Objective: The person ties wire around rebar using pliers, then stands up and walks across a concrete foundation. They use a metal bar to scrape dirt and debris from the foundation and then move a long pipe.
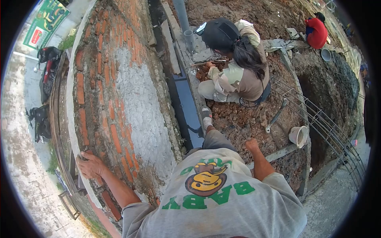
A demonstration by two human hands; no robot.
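Observation:
My left hand rests with its fingers apart on the edge of the partly plastered brick wall. On the other side of my body, my right hand is closed above the reddish soil; what it holds, if anything, is too small to make out. Beyond and to the right of that hand, a long-handled tool lies on the soil. A pale bucket stands tilted farther right. My foot is beside the narrow water-filled channel.
A person in a dark cap crouches ahead by a grey pipe. Another person in red is at the far right. A rebar cage spans a trench. Motorbikes stand below the wall at left.

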